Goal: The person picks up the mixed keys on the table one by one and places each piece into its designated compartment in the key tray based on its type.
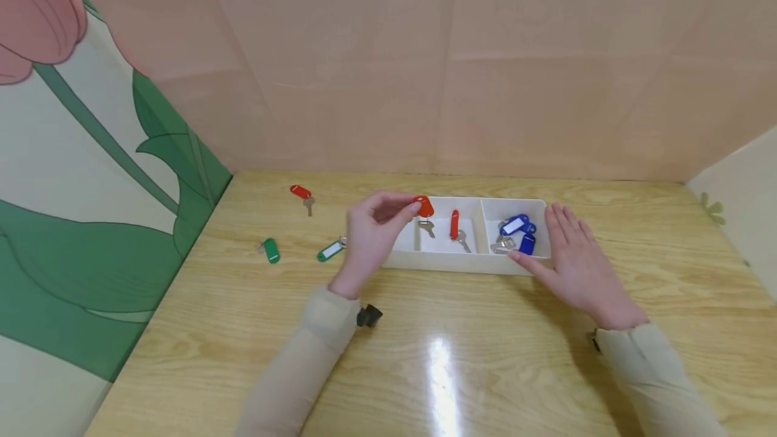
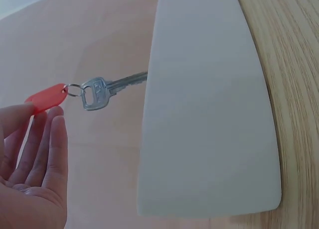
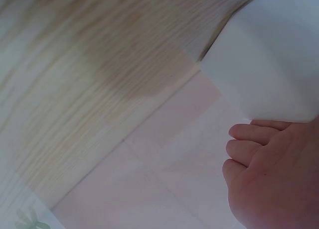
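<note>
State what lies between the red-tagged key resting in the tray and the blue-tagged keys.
A white tray divider stands between them, as the head view shows.

Shows a wood-grained worktop (image 1: pixel 200 315) in a light yellowish tone, with a bright streak of glare (image 1: pixel 445 386) near its front. Has a pinkish-beige backdrop (image 1: pixel 425 73), faintly creased, rising along the far edge. Includes, on the left, a pale panel (image 1: pixel 42 140) painted with a large pink flower (image 1: pixel 42 5) and broad green leaves (image 1: pixel 79 261), and, on the right, a whitish panel (image 1: pixel 746 187) with a small green plant motif (image 1: pixel 711 209).
</note>
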Tool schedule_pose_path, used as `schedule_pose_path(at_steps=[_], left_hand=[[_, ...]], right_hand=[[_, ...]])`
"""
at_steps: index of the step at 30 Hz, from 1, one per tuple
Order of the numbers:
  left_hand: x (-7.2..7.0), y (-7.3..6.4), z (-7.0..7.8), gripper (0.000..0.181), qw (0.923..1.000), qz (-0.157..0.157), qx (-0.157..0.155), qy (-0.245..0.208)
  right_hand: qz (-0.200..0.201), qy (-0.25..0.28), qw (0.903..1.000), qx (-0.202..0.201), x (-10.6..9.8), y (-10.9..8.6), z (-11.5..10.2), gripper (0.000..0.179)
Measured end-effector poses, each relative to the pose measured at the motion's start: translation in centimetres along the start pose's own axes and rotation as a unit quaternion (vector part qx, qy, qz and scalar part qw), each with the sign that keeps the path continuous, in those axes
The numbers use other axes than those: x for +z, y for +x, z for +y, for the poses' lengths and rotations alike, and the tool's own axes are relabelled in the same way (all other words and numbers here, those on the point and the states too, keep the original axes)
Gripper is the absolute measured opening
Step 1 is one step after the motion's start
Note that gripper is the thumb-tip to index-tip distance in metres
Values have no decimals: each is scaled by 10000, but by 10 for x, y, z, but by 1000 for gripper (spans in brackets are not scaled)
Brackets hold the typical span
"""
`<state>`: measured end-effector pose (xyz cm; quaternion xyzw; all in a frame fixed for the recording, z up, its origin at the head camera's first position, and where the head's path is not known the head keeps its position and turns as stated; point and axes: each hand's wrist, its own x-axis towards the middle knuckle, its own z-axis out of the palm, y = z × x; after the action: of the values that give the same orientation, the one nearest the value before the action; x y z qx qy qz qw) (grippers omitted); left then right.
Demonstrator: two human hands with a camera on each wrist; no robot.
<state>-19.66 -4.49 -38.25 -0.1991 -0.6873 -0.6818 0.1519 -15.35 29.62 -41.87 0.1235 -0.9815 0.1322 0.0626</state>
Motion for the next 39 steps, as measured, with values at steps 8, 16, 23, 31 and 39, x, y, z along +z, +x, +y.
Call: schedule_pose_path(at_steps=[8,16,23,31,39], left_hand=[[6,4,-1,17,9994,-159,-277,107],[13,13,-9,16,9981,-384,-347,338],[18,19,-17,13,9971,-419,-425,462],[20,24,-24,15,9951,-548,-594,572],[20,26,-31,18,9910,-607,-874,808]], right_hand=[[8,2,10000,-6,-3,-1,-1,106],[-15,-54,10000,11,-4,0,-1,106],[-50,-76,9999,66,-3,0,0,106],[-91,-73,9999,103,-2,-1,0,107],[-65,-43,9999,78,-1,0,0,107]])
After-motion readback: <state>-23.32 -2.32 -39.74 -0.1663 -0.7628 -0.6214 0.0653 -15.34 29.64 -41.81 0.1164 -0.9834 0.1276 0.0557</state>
